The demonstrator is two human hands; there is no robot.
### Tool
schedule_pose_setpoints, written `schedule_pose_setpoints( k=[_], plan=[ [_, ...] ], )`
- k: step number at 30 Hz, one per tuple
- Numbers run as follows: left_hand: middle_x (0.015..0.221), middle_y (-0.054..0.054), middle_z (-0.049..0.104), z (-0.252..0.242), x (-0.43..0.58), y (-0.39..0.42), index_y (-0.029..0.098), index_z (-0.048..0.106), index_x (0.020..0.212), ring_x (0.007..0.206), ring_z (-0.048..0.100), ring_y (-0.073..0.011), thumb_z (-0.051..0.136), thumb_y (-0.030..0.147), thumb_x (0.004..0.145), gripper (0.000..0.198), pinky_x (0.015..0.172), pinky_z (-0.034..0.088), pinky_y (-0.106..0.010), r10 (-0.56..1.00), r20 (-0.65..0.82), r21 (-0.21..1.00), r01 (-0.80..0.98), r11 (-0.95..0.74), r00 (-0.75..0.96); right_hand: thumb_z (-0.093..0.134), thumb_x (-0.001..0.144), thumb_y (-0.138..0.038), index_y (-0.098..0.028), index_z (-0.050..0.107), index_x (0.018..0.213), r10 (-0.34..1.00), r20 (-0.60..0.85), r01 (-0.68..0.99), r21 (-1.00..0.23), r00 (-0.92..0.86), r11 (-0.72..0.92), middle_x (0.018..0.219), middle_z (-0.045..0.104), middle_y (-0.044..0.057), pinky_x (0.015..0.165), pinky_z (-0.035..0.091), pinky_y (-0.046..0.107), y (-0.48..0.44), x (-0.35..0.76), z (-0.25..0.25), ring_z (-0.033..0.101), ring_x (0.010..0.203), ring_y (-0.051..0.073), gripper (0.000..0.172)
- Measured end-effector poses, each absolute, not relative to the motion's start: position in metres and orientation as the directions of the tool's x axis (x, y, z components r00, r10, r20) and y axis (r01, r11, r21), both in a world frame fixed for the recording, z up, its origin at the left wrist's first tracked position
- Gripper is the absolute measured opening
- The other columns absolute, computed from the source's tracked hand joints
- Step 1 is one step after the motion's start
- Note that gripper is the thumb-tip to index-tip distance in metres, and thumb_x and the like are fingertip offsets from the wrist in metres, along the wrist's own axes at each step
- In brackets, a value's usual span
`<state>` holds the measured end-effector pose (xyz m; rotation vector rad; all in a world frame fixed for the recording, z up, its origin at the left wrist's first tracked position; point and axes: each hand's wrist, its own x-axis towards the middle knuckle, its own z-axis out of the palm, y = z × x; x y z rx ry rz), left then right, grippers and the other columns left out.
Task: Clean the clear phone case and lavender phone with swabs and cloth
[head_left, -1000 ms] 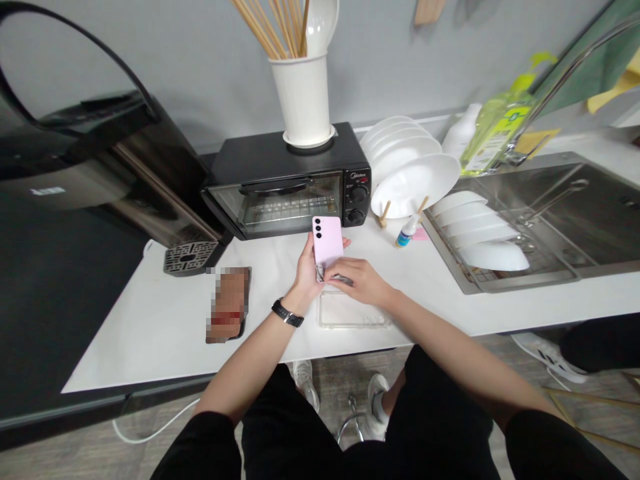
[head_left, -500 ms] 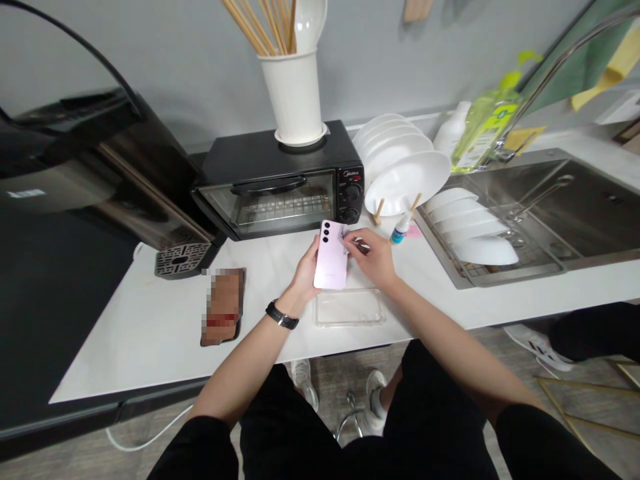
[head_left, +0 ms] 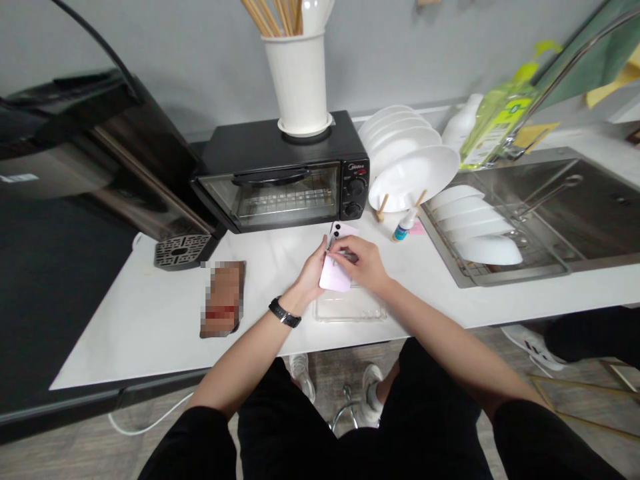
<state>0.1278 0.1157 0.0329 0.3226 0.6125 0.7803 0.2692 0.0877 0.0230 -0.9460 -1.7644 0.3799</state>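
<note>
Phone (head_left: 336, 276) — pink back facing up — is gripped in the left hand (head_left: 311, 272), while the right hand (head_left: 364, 261) lies across it, fingers pinching a small grey wad too blurred to identify. Clear case (head_left: 351, 308) lies just nearer the body than both hands; beyond them stands an oven (head_left: 283, 190) — with a small bottle (head_left: 401, 232) off the right hand's far side.

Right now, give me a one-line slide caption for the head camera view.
Left hand holding a pink phone, right hand at its back, a clear case lying on the white counter.
</note>
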Motion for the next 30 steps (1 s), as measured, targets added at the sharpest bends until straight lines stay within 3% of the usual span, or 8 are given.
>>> schedule_pose_setpoints(
  k=[4, 8, 12, 15, 19, 23, 26, 30],
  plan=[
    [0.102, -0.018, 0.081, 0.042, 0.122, 0.120, 0.005, 0.075, 0.119, 0.100, 0.079, -0.0304, 0.051, 0.056, 0.105, 0.059, 0.094, 0.061, -0.038, 0.758, -0.392, 0.513, -0.560, 0.651, 0.522, 0.054, 0.108, -0.034, -0.024, 0.068, 0.099, 0.634, 0.652, 0.350, -0.529, -0.416, 0.773, 0.094, 0.076, 0.006, 0.083, 0.058, 0.033, 0.080, 0.261, 0.018, 0.072, 0.089, 0.019, 0.020],
    [0.106, -0.019, 0.081, 0.052, 0.117, 0.123, 0.004, 0.072, 0.127, 0.102, 0.079, -0.0296, 0.043, 0.055, 0.108, 0.061, 0.094, 0.061, -0.037, 0.803, -0.378, 0.529, -0.604, 0.596, 0.461, 0.052, 0.109, -0.029, -0.023, 0.067, 0.103, 0.589, 0.646, 0.358, -0.468, -0.486, 0.808, 0.095, 0.075, 0.006, 0.085, 0.058, 0.035, 0.078, 0.267, 0.018, 0.070, 0.092, 0.020, 0.018],
    [0.105, -0.017, 0.081, 0.054, 0.116, 0.123, 0.007, 0.069, 0.131, 0.095, 0.080, -0.0282, 0.041, 0.053, 0.109, 0.058, 0.088, 0.064, -0.038, 0.782, -0.370, 0.498, -0.604, 0.622, 0.501, 0.054, 0.108, -0.026, -0.025, 0.068, 0.101, 0.624, 0.698, 0.447, -0.460, -0.351, 0.767, 0.095, 0.075, 0.006, 0.089, 0.058, 0.037, 0.084, 0.287, 0.021, 0.070, 0.092, 0.021, 0.015],
    [0.099, -0.013, 0.082, 0.049, 0.115, 0.121, 0.012, 0.070, 0.129, 0.086, 0.081, -0.0267, 0.040, 0.050, 0.109, 0.052, 0.082, 0.066, -0.039, 0.748, -0.371, 0.488, -0.570, 0.661, 0.550, 0.056, 0.106, -0.027, -0.025, 0.069, 0.097, 0.673, 0.712, 0.529, -0.501, -0.198, 0.685, 0.094, 0.075, 0.006, 0.081, 0.057, 0.036, 0.088, 0.296, 0.023, 0.070, 0.089, 0.022, 0.016],
    [0.089, -0.011, 0.082, 0.041, 0.114, 0.117, 0.014, 0.070, 0.128, 0.075, 0.080, -0.0247, 0.042, 0.049, 0.109, 0.048, 0.076, 0.067, -0.037, 0.644, -0.399, 0.493, -0.440, 0.751, 0.652, 0.061, 0.103, -0.027, -0.024, 0.070, 0.095, 0.685, 0.729, 0.585, -0.550, -0.013, 0.596, 0.092, 0.074, 0.005, 0.076, 0.056, 0.035, 0.089, 0.297, 0.025, 0.069, 0.083, 0.020, 0.013],
    [0.088, -0.014, 0.081, 0.036, 0.117, 0.111, 0.011, 0.069, 0.129, 0.070, 0.079, -0.0261, 0.047, 0.051, 0.107, 0.051, 0.069, 0.066, -0.037, 0.546, -0.399, 0.519, -0.309, 0.797, 0.737, 0.063, 0.102, -0.028, -0.025, 0.071, 0.096, 0.667, 0.726, 0.600, -0.610, 0.164, 0.517, 0.095, 0.076, 0.004, 0.082, 0.057, 0.037, 0.088, 0.292, 0.027, 0.070, 0.088, 0.022, 0.010],
    [0.085, -0.013, 0.081, 0.033, 0.120, 0.109, 0.011, 0.073, 0.123, 0.066, 0.078, -0.0256, 0.050, 0.052, 0.106, 0.050, 0.068, 0.064, -0.037, 0.551, -0.424, 0.555, -0.274, 0.785, 0.719, 0.064, 0.101, -0.031, -0.025, 0.071, 0.097, 0.681, 0.704, 0.577, -0.646, 0.199, 0.500, 0.095, 0.076, 0.004, 0.083, 0.058, 0.037, 0.087, 0.287, 0.027, 0.071, 0.088, 0.022, 0.010],
    [0.080, -0.011, 0.079, 0.030, 0.122, 0.113, 0.010, 0.077, 0.110, 0.064, 0.076, -0.0224, 0.058, 0.049, 0.104, 0.044, 0.071, 0.063, -0.033, 0.643, -0.427, 0.550, -0.382, 0.743, 0.635, 0.065, 0.102, -0.034, -0.025, 0.070, 0.098, 0.738, 0.673, 0.513, -0.655, 0.060, 0.555, 0.094, 0.076, 0.004, 0.081, 0.059, 0.035, 0.085, 0.279, 0.024, 0.072, 0.086, 0.021, 0.011]
  ],
)
